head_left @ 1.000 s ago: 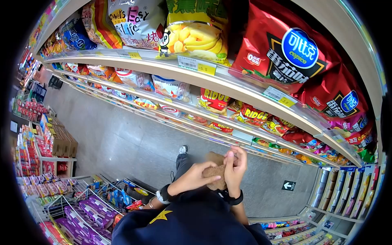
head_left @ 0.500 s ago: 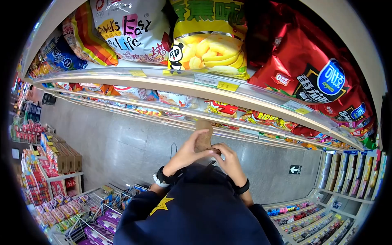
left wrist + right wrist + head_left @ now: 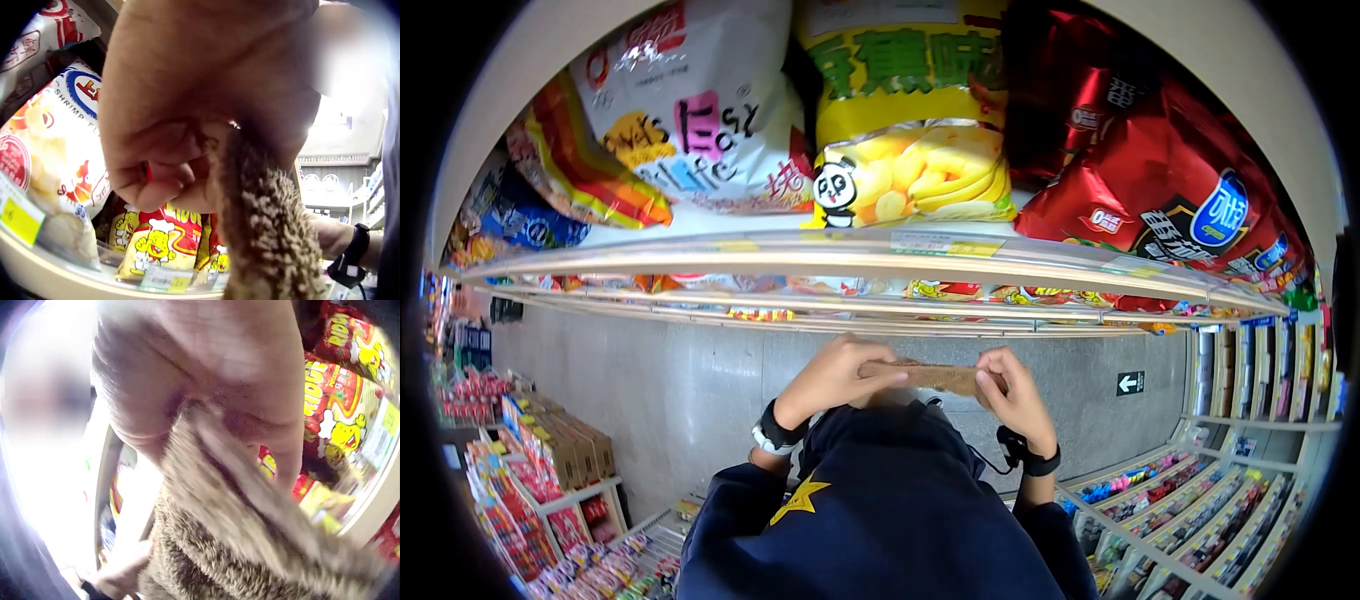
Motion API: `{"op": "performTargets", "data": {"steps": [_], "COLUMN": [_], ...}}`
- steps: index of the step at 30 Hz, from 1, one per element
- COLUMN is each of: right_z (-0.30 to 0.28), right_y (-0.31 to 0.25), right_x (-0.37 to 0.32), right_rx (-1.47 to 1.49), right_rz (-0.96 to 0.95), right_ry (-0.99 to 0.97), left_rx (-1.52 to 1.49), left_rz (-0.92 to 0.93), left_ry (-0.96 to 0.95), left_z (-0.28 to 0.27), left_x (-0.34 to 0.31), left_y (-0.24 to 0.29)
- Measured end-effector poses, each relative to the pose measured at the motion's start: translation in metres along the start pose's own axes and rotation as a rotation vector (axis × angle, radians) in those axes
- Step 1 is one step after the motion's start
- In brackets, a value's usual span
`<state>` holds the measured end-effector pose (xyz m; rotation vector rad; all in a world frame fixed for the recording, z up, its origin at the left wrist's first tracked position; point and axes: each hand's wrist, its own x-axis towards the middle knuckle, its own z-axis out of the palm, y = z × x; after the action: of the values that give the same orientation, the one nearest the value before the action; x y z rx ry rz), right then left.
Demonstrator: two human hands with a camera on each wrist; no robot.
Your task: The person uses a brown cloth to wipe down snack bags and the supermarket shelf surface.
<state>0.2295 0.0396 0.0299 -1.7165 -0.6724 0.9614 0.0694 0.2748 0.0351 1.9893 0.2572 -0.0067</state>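
A brown, fuzzy cloth (image 3: 940, 377) is stretched between the two hands in front of the body, below the shelf edge. The left hand (image 3: 838, 377) pinches its left end, thumb along the near side. At the other end the right hand (image 3: 1014, 396) pinches it between thumb and fingers. The left wrist view shows the cloth (image 3: 269, 231) hanging from the curled left hand (image 3: 206, 81). In the right wrist view the cloth (image 3: 206, 519) appears folded, its edge held in the right hand (image 3: 206, 375).
Snack bags, including a yellow banana bag (image 3: 910, 130) and a red bag (image 3: 1160, 190), fill the shelf (image 3: 800, 262) ahead. Grey floor (image 3: 670, 390) lies below. Cartons (image 3: 565, 440) stand at left; racks (image 3: 1190, 510) of small packets are at lower right.
The hands have moved apart, and the cloth, bunched and upright before, now lies stretched sideways between them. The head view has shifted, with the upper shelf lower and larger in it.
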Motion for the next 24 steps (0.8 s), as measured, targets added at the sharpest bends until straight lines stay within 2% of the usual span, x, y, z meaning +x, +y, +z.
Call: {"op": "performTargets", "data": {"steps": [3,4,5,7,8,9,11,14,17,18,21,24], "right_z": [-0.005,0.004,0.010,0.024,0.033,0.044,0.065,0.082,0.084,0.083,0.080,0.078], "right_y": [0.001,0.000,0.019,0.014,0.019,0.024,0.031,0.035,0.030,0.027,0.019,0.007], "right_x": [-0.016,-0.014,-0.009,-0.004,-0.005,-0.005,-0.004,0.005,0.017,0.019,0.024,0.020], "right_rx": [0.342,0.895,1.204,1.046,0.788,0.653,0.553,0.446,0.283,0.212,-0.049,-0.424], "right_rz": [-0.554,-0.681,-0.757,-0.528,-0.359,-0.259,-0.175,-0.193,-0.237,-0.251,-0.299,-0.350], "right_ry": [-0.050,-0.277,-0.417,-0.178,-0.105,-0.045,0.070,0.237,0.377,0.414,0.549,0.703], "left_rx": [-0.115,-0.165,-0.238,-0.386,-0.399,-0.425,-0.381,-0.323,-0.088,-0.139,0.160,0.290], "left_rz": [0.250,0.282,0.294,0.311,0.281,0.218,0.222,0.290,0.221,0.183,0.294,0.182], "left_ry": [-0.078,-0.142,-0.131,-0.109,-0.132,-0.141,-0.163,-0.098,0.100,0.108,0.472,0.518], "left_z": [-0.023,-0.027,-0.024,-0.010,0.000,0.010,0.030,0.045,0.045,0.041,0.037,0.035], "left_x": [0.012,0.016,0.022,0.036,0.046,0.055,0.070,0.081,0.084,0.083,0.078,0.074], "left_y": [0.015,0.024,0.029,0.041,0.044,0.048,0.037,0.022,0.010,0.011,-0.002,-0.026]}}
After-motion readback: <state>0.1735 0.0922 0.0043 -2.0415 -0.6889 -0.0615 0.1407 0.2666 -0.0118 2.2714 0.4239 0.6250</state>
